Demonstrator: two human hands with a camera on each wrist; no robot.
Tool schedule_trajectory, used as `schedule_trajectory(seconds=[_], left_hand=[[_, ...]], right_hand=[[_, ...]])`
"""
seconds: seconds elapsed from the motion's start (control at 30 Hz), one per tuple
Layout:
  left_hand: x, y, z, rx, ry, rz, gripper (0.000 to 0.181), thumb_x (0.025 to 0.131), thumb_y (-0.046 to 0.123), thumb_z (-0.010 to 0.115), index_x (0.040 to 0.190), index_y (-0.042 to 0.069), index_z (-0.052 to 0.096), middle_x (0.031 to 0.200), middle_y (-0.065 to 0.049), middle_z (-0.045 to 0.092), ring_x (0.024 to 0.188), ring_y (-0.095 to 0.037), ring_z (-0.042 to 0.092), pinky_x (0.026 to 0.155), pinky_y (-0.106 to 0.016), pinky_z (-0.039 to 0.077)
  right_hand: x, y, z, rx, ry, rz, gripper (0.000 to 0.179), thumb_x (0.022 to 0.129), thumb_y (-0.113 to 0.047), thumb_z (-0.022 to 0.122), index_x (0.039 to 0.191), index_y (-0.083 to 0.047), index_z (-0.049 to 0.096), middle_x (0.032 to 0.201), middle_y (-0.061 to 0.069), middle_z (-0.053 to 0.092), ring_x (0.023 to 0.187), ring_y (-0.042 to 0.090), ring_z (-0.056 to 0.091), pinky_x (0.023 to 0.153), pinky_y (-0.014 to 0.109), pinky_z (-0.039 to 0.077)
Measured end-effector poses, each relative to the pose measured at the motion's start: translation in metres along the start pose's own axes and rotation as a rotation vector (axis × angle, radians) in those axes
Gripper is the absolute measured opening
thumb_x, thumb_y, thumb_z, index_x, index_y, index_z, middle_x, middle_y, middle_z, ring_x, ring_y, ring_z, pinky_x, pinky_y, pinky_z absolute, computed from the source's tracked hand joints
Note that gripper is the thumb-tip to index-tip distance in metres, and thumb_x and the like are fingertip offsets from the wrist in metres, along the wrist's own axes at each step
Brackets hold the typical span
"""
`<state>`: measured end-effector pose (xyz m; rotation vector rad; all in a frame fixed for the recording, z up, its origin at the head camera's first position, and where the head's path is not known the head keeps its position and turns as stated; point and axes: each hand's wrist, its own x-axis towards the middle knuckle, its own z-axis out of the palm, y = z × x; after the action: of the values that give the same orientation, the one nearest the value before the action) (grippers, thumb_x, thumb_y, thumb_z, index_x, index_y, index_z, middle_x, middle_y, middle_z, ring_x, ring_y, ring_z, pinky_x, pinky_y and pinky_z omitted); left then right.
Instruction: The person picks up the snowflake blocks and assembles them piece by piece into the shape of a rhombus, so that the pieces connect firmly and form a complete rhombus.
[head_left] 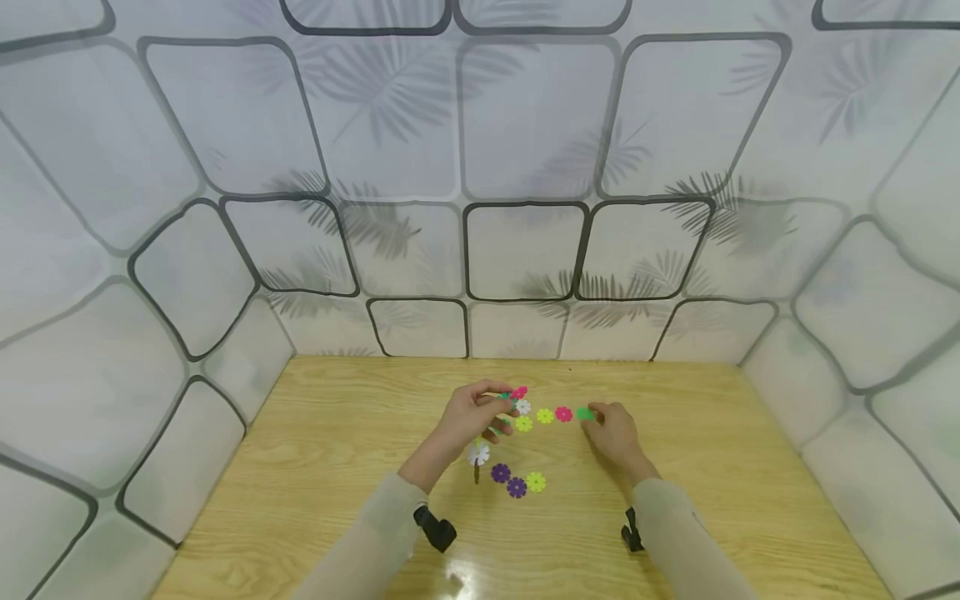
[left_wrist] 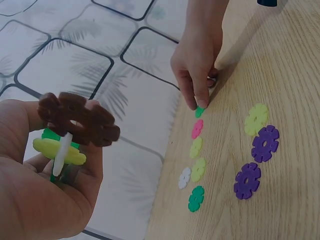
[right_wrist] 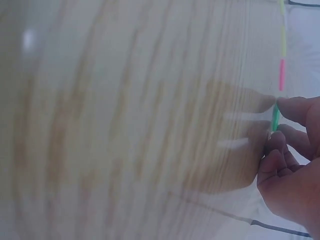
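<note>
My left hand (head_left: pixel 468 417) is raised above the table and holds a cluster of joined notched plastic discs. In the left wrist view a brown disc (left_wrist: pixel 77 120), a white disc (left_wrist: pixel 62 155) seen edge-on and a yellow disc (left_wrist: pixel 45 146) stand out from it, with green behind. A pink piece (head_left: pixel 519 392) shows past the fingertips in the head view. My right hand (head_left: pixel 617 435) is down at the table and pinches a green disc (right_wrist: pixel 275 117) between thumb and finger. Beside that disc lies a flat pink disc (head_left: pixel 564 414).
On the wooden table (head_left: pixel 337 500), yellow discs (head_left: pixel 545 416), a white disc (left_wrist: pixel 184 178) and another green disc (left_wrist: pixel 196 199) continue the row. Nearer my body lie two purple discs (head_left: pixel 501 473) and a yellow one (head_left: pixel 536 482). A patterned cloth wall (head_left: pixel 517 250) encloses the back and sides.
</note>
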<state>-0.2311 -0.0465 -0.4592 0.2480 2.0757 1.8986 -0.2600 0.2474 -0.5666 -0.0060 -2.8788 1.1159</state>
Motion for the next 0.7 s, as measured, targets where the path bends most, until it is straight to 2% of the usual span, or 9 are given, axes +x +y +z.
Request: schedule_trajectory(seconds=[0.13,0.27,0.33,0.43,0.5,0.57,0.7], left_hand=[[0.0000,-0.0014,-0.0011,-0.002,0.005,0.012,0.029,0.105,0.018,0.065,0.133,0.009,0.069,0.103,-0.016,0.080,0.071,-0.011,0.075,0.062,-0.027,0.063],[-0.0004,-0.0024,-0.0020,-0.034,-0.003,0.030,0.032,0.105,0.015,0.065,0.136,0.007,0.068,0.097,-0.008,0.080,0.071,-0.012,0.075,0.067,-0.030,0.067],[-0.0007,-0.0025,-0.0023,-0.057,-0.009,0.039,0.035,0.106,0.015,0.065,0.140,0.008,0.067,0.100,-0.014,0.079,0.073,-0.014,0.076,0.069,-0.031,0.067],[-0.0013,-0.0025,-0.0022,-0.076,-0.011,0.048,0.039,0.106,0.015,0.066,0.145,0.012,0.064,0.112,-0.026,0.075,0.076,-0.015,0.076,0.071,-0.031,0.067],[-0.0008,-0.0029,-0.0020,-0.078,-0.011,0.063,0.041,0.105,0.014,0.066,0.146,0.012,0.063,0.116,-0.029,0.073,0.076,-0.015,0.076,0.073,-0.031,0.068],[0.0000,-0.0033,-0.0018,-0.073,-0.009,0.072,0.041,0.104,0.013,0.068,0.146,0.010,0.064,0.112,-0.026,0.074,0.076,-0.013,0.075,0.075,-0.032,0.068],[0.0008,-0.0032,-0.0013,-0.068,-0.008,0.084,0.042,0.102,0.010,0.071,0.143,0.006,0.065,0.095,-0.009,0.074,0.075,-0.012,0.075,0.079,-0.036,0.068]], right_hand=[[-0.0001,0.0001,0.0007,-0.001,-0.001,0.006,0.039,0.100,-0.012,0.066,0.131,0.011,0.065,0.107,0.023,0.062,0.098,0.033,0.059,0.082,0.045,0.053],[-0.0025,-0.0020,-0.0001,0.016,-0.003,0.020,0.038,0.099,-0.014,0.065,0.130,0.009,0.065,0.111,0.025,0.061,0.103,0.038,0.060,0.085,0.050,0.055],[-0.0035,-0.0033,-0.0008,0.024,-0.008,0.025,0.038,0.099,-0.014,0.065,0.129,0.008,0.065,0.113,0.026,0.061,0.104,0.039,0.061,0.087,0.053,0.056],[-0.0037,-0.0039,-0.0013,0.029,-0.013,0.028,0.036,0.098,-0.015,0.067,0.127,0.006,0.064,0.111,0.024,0.061,0.101,0.037,0.061,0.085,0.050,0.056],[-0.0036,-0.0039,-0.0016,0.032,-0.018,0.014,0.035,0.097,-0.013,0.068,0.126,0.006,0.063,0.109,0.022,0.063,0.098,0.035,0.061,0.083,0.048,0.057],[-0.0035,-0.0037,-0.0017,0.030,-0.017,0.002,0.033,0.096,-0.012,0.069,0.123,0.005,0.063,0.106,0.021,0.064,0.096,0.033,0.062,0.082,0.047,0.057],[-0.0041,-0.0029,-0.0022,0.023,-0.015,-0.013,0.030,0.096,-0.010,0.070,0.122,0.005,0.063,0.105,0.020,0.067,0.097,0.032,0.065,0.083,0.049,0.059]])
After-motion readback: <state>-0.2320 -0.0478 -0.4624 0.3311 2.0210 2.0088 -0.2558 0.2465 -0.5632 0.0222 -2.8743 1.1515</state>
